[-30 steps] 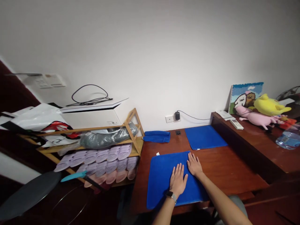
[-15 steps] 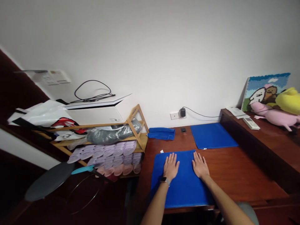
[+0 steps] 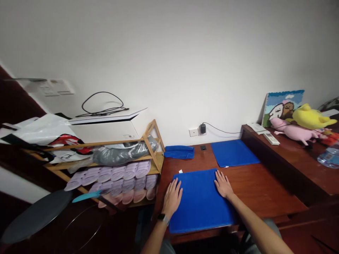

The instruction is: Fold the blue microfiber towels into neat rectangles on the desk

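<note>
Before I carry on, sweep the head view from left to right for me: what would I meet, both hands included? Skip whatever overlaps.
White box → left hand → black desktop socket → right hand → white remote control → yellow plush toy.

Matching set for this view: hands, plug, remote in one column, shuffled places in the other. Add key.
1. Left hand
2. Black plug
3. White remote
4. Right hand

A. On the raised wooden surface
B. At the right edge of the near blue cloth
C. At that cloth's left edge
D. In a socket on the wall

Pairs: 1-C, 2-D, 3-A, 4-B
</note>
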{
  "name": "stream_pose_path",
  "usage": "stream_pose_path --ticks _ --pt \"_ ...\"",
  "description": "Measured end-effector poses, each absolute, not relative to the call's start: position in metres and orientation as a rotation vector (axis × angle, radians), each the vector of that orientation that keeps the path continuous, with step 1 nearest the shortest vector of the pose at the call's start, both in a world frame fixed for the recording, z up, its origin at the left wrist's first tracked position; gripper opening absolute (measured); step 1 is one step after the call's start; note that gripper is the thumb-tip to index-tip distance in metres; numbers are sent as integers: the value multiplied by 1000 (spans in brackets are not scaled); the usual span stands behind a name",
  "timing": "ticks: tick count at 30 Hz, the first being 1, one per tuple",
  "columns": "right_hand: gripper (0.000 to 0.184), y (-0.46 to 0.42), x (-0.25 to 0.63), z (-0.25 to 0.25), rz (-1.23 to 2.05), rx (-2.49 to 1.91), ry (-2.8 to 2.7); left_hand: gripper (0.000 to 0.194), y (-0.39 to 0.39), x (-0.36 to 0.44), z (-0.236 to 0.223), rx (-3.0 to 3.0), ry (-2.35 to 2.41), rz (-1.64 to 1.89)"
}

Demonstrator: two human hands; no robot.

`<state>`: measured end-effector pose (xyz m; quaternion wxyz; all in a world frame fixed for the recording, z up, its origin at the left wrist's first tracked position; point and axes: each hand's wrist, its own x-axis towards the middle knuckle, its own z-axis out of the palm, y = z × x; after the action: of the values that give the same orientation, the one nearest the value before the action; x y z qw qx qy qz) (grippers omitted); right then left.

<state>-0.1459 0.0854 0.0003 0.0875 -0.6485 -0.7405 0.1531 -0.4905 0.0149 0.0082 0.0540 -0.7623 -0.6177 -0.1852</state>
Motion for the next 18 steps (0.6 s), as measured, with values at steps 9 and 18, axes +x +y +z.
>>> stream_pose_path --ticks 9,18 --pt "42 -72 -57 -11 464 -1311 -2381 44 -134 -536 -22 -2554 -1479 -507" --pt "46 -87 -45 -15 545 -1235 -2305 34 -136 -532 -8 -2531 -1335 -604"
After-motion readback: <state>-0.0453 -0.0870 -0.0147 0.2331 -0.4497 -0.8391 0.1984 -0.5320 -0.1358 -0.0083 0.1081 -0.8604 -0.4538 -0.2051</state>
